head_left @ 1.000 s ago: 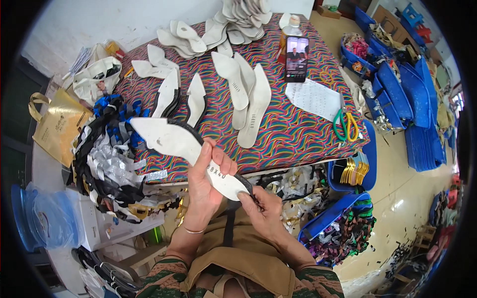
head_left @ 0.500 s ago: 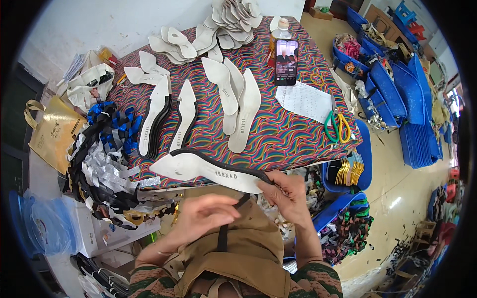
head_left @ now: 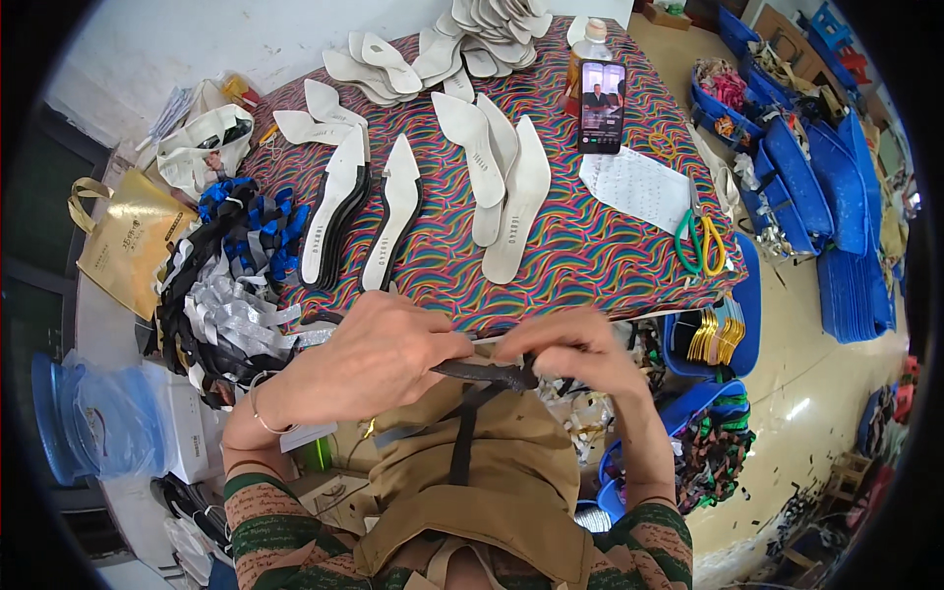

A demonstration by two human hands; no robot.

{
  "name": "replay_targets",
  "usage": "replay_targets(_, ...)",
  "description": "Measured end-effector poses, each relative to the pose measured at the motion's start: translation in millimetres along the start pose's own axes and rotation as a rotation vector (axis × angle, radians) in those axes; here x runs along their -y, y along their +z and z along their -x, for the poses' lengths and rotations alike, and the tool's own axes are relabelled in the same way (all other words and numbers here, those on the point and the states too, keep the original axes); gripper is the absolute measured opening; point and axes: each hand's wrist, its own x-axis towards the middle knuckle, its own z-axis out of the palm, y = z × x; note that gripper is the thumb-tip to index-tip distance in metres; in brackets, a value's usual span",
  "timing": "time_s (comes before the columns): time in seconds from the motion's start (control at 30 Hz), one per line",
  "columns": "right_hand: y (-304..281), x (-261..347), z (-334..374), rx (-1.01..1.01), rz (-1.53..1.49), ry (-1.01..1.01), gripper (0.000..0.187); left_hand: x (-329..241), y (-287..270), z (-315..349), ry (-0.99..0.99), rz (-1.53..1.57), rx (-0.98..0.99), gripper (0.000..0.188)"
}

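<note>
Over my lap, my left hand (head_left: 383, 349) is closed around a shoe insole whose black-edged heel (head_left: 497, 375) shows nearly edge-on beside my fingers. Most of its white face is hidden by that hand. My right hand (head_left: 575, 352) is closed at the heel end, with its thumb and fingers pinching the black edging strip there. A loose length of black strip (head_left: 464, 438) hangs below onto the brown apron (head_left: 521, 442). Just beyond my hands, a white insole with black edging (head_left: 390, 216) lies beside a stack of edged insoles (head_left: 334, 211).
Unedged white insoles (head_left: 518, 202) lie on the patterned table (head_left: 442, 285), with more piled behind. A phone (head_left: 601, 108) leans against a bottle (head_left: 594, 44). Scissors (head_left: 700, 246) rest by a paper sheet (head_left: 634, 187). Strip bundles (head_left: 221, 305) hang left; blue bins (head_left: 752, 324) stand right.
The insole has turned from face-up to nearly edge-on. My left hand has moved up onto it from the loose strip, and my right hand has shifted at the heel. The view has shifted.
</note>
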Motion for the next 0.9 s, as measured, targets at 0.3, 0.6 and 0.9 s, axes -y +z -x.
replay_targets(0.3,-29,30,20,-0.199,0.085,0.168,0.011,5,21,6,-0.128,0.273,-0.086,0.021)
replay_targets(0.6,37,-10,45,-0.709,-0.259,0.008,0.009,-18,64,-2,-0.413,1.293,-0.354,0.018)
replay_targets(0.9,73,-31,18,-0.615,-0.248,0.013,0.008,-24,66,-27,-0.329,1.745,-0.586,0.035)
